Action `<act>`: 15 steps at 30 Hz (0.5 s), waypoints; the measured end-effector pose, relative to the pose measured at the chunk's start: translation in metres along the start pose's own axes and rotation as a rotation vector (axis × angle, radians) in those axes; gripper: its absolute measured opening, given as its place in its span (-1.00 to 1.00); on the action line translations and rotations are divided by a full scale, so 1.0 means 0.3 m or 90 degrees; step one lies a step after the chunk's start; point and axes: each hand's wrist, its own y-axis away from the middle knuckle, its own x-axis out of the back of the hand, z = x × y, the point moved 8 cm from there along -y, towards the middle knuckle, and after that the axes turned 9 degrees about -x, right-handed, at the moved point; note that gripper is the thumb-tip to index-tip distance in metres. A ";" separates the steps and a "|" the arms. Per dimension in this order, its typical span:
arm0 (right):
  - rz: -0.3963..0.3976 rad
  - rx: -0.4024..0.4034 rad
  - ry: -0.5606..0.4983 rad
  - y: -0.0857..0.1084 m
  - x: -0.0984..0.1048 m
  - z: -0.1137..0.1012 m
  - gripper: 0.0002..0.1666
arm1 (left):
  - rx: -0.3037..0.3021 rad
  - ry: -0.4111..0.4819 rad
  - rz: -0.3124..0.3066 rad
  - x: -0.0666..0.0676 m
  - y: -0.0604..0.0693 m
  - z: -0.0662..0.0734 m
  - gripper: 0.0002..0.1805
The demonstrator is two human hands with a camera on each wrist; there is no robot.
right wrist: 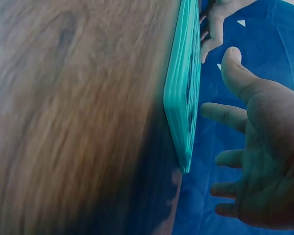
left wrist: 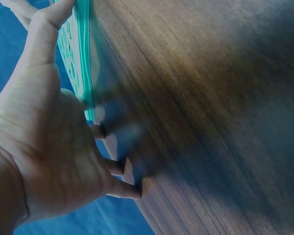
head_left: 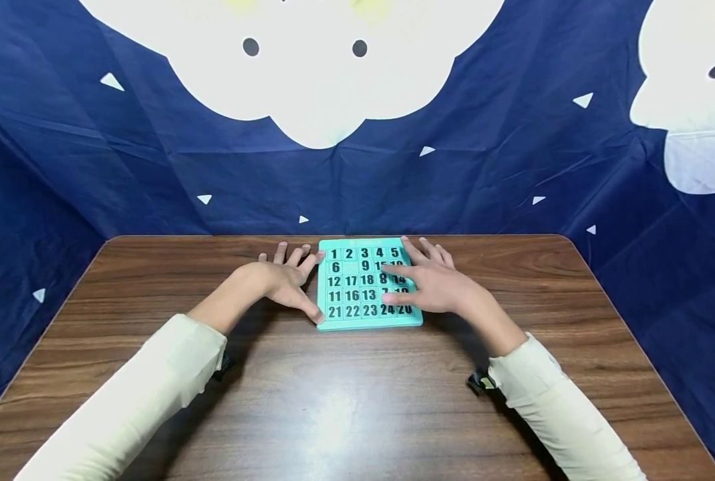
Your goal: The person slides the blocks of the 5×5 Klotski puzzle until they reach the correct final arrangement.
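Note:
A turquoise number slide puzzle (head_left: 351, 296) lies flat toward the far side of the table, with black numbers on its square tiles. One slot shows as a gap, between 6 and 9 in the second row. At the puzzle's left side my left hand (head_left: 285, 282) is spread, the thumb at the near left corner and the index fingertip by the upper left edge; its other fingertips rest on the table. My right hand (right wrist: 272, 147) hovers over the puzzle's right part with fingers extended, covering some tiles in the head view. The right wrist view shows its thumb raised off the tiles.
The brown wood-grain table (head_left: 333, 387) spreads around the puzzle, with a bright reflection near the front. Behind it hangs a dark blue cloth (head_left: 153, 167) printed with white clouds and small triangles. Light sleeves cover both forearms.

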 end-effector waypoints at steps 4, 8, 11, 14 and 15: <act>-0.007 0.007 -0.006 -0.002 -0.011 -0.024 -0.13 | -0.001 -0.002 -0.002 -0.003 -0.003 0.000 0.67; -0.030 0.021 -0.005 0.009 -0.027 -0.050 -0.13 | 0.000 -0.005 0.003 -0.001 -0.005 0.000 0.66; -0.040 0.033 0.000 0.019 -0.036 -0.065 -0.10 | 0.002 -0.009 0.003 -0.001 -0.006 -0.004 0.66; -0.024 0.021 0.006 0.016 -0.033 -0.065 -0.07 | 0.002 -0.006 0.000 -0.003 -0.004 -0.006 0.66; -0.012 0.013 0.010 0.011 -0.032 -0.061 -0.07 | 0.002 -0.004 0.000 -0.003 -0.002 -0.006 0.66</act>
